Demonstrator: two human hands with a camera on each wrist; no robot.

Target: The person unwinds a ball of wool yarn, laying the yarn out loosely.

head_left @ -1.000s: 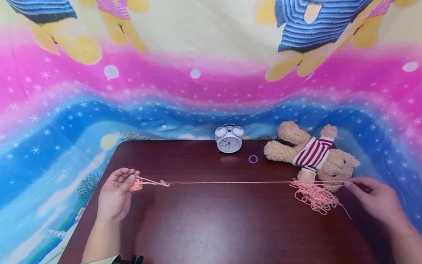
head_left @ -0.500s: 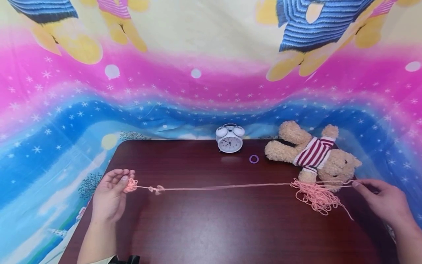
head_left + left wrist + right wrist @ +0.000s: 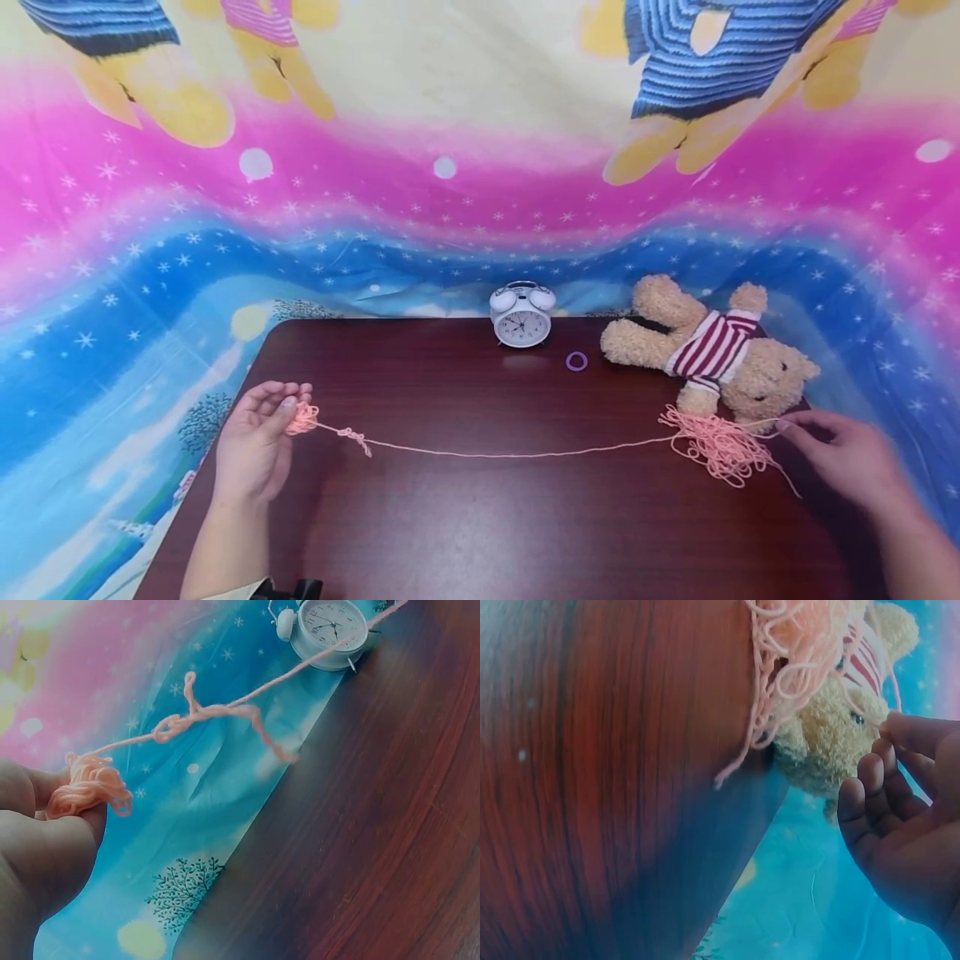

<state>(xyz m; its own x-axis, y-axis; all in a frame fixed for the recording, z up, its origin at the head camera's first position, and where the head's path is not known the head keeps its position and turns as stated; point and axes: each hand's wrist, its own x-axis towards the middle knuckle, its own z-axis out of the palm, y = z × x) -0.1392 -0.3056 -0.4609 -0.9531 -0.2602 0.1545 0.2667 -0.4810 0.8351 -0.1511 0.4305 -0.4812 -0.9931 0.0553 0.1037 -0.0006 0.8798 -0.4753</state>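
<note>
My left hand (image 3: pixel 258 442) pinches a small bundle of peach yarn (image 3: pixel 88 787) between thumb and fingers at the table's left side. From that bundle a single strand (image 3: pixel 495 455) runs across to the right, with a knotted, looped tangle (image 3: pixel 187 720) close to the left hand. The strand sags in the middle. It leads to a larger loose heap of the same yarn (image 3: pixel 720 450), which has a short tail hanging from it. My right hand (image 3: pixel 851 458) pinches yarn between thumb and forefinger just right of the heap; its other fingers are loosely bent in the right wrist view.
A teddy bear (image 3: pixel 716 354) in a striped shirt lies on its side behind the yarn heap. Near the back edge of the dark wooden table (image 3: pixel 465 533) stand a white alarm clock (image 3: pixel 522 321) and a purple ring (image 3: pixel 576 361). A printed cloth (image 3: pixel 420 208) hangs behind.
The strand was taut a second ago and now sags. My right hand moved outward, then back left; the left hand shifted slightly left and then back a little.
</note>
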